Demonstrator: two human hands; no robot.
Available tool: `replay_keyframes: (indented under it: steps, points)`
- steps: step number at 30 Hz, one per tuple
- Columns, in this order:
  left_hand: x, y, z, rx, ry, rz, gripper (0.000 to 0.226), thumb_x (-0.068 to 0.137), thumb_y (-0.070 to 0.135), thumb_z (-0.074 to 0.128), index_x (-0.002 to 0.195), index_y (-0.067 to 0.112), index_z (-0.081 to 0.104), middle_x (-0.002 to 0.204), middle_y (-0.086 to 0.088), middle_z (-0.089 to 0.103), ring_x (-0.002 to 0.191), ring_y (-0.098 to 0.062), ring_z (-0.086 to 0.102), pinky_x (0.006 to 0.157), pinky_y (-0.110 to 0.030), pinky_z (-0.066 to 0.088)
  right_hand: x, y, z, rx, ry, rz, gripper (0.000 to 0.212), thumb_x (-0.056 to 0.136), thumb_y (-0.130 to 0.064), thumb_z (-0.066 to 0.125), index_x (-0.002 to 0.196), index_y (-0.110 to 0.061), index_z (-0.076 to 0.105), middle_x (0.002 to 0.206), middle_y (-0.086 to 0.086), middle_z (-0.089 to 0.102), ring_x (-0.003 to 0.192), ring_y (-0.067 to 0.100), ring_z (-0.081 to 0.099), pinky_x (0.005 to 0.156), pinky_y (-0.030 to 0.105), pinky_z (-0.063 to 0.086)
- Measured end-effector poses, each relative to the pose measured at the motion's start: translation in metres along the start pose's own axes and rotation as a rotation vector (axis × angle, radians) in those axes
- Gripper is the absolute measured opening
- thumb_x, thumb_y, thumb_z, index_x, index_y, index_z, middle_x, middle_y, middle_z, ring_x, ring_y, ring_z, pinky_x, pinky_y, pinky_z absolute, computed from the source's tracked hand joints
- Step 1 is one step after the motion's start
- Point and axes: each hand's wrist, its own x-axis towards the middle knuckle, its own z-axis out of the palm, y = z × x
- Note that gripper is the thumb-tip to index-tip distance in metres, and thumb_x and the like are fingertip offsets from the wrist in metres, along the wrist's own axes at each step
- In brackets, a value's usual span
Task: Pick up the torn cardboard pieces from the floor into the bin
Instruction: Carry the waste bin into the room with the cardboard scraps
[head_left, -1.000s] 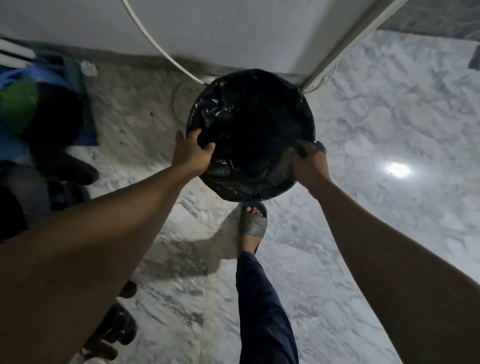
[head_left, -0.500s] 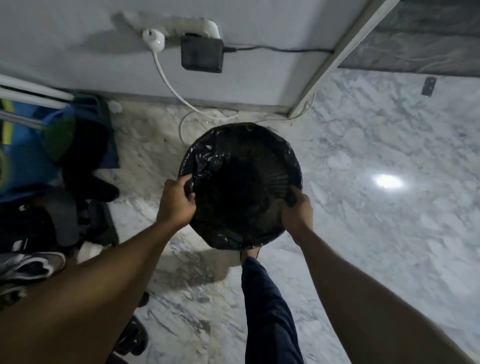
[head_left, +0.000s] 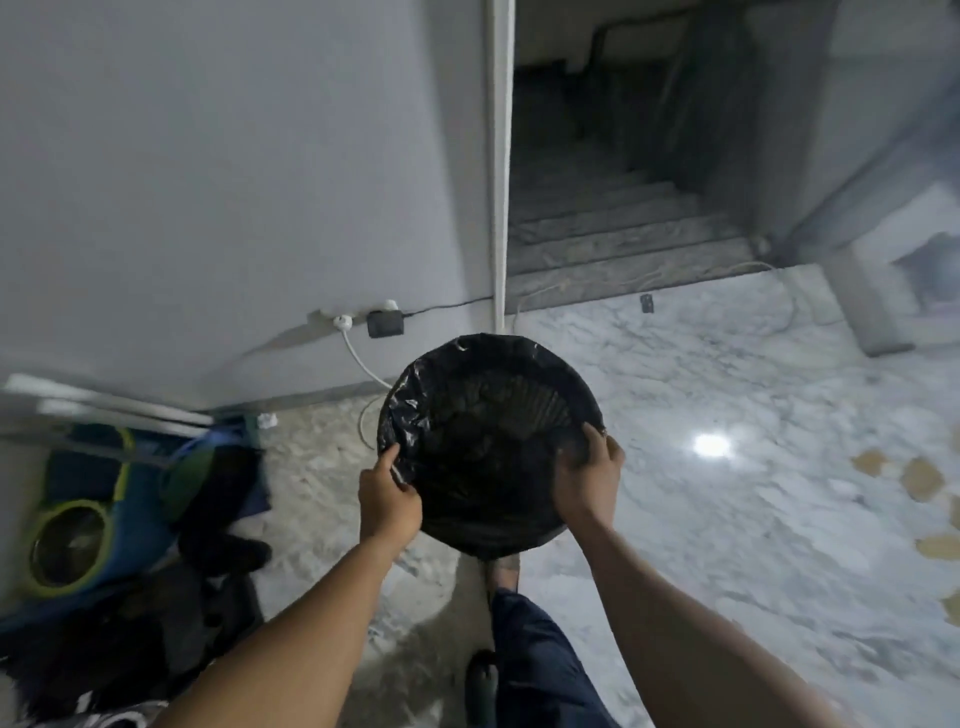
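A round bin (head_left: 488, 415) lined with a black plastic bag is held in front of me above the marble floor. My left hand (head_left: 387, 501) grips its near-left rim. My right hand (head_left: 589, 480) grips its near-right rim, fingers over the edge. Several tan torn cardboard pieces (head_left: 922, 480) lie on the floor at the far right, apart from the bin. The inside of the bin is dark and its contents are unclear.
A white wall with a power strip and black adapter (head_left: 384, 323) runs behind the bin. A blue and green bag (head_left: 98, 499) and dark shoes lie at the left. Steps (head_left: 613, 228) rise beyond a white door frame. My leg (head_left: 535, 670) is below the bin.
The bin has been lifted with both hands still on its rim. My view has tilted up and turned, so the stairs and the cardboard pieces at the right have come into sight.
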Motion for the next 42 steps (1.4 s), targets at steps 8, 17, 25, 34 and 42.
replay_keyframes:
  steps: [8, 17, 25, 34, 42]
  points:
    - [-0.171, 0.031, 0.043, -0.177, 0.002, 0.216, 0.06, 0.094, -0.003, 0.047, 0.147, 0.024, 0.043, 0.133, -0.016, 0.043, 0.119, -0.033, 0.052, 0.094, -0.034, 0.044, -0.148, 0.042, -0.108, 0.27, 0.274, 0.06, 0.06, 0.096, -0.015, 0.055, 0.152, -0.019, 0.034, 0.145, 0.011, 0.033, 0.127, 0.03, 0.049, 0.107, 0.033, 0.04]
    - [-0.319, 0.014, 0.121, -0.057, -0.246, 0.414, 0.056, 0.094, 0.001, 0.046, 0.144, 0.025, 0.048, 0.121, -0.012, 0.043, 0.089, -0.024, 0.051, 0.09, -0.036, 0.052, -0.27, 0.145, -0.214, 0.521, 0.589, 0.262, 0.073, 0.089, 0.006, 0.037, 0.152, -0.031, 0.032, 0.147, 0.01, 0.04, 0.122, 0.027, 0.05, 0.098, 0.034, 0.046]
    - [-0.413, 0.048, 0.214, 0.247, -0.535, 0.674, 0.071, 0.086, 0.02, 0.049, 0.149, 0.046, 0.029, 0.132, -0.007, 0.051, 0.101, -0.03, 0.063, 0.092, -0.04, 0.053, -0.308, 0.247, -0.335, 0.647, 0.774, 0.38, 0.07, 0.089, 0.003, 0.037, 0.148, -0.035, 0.037, 0.146, 0.002, 0.047, 0.122, 0.025, 0.052, 0.092, 0.032, 0.047]
    - [-0.54, 0.085, 0.38, 0.242, -0.802, 0.633, 0.087, 0.068, 0.015, 0.045, 0.151, 0.038, 0.028, 0.13, -0.004, 0.061, 0.103, -0.039, 0.067, 0.072, -0.044, 0.062, -0.306, 0.371, -0.482, 0.709, 0.949, 0.417, 0.083, 0.095, -0.003, 0.049, 0.157, -0.041, 0.008, 0.156, 0.002, 0.037, 0.128, 0.029, 0.052, 0.094, 0.038, 0.05]
    - [-0.636, 0.13, 0.465, 0.207, -0.708, 0.673, 0.079, 0.086, 0.003, 0.045, 0.157, 0.026, 0.02, 0.15, -0.005, 0.045, 0.126, -0.026, 0.051, 0.089, -0.029, 0.049, -0.255, 0.386, -0.548, 0.721, 1.047, 0.421, 0.08, 0.092, -0.018, 0.062, 0.157, -0.029, 0.016, 0.159, 0.014, 0.026, 0.143, 0.03, 0.035, 0.113, 0.04, 0.038]
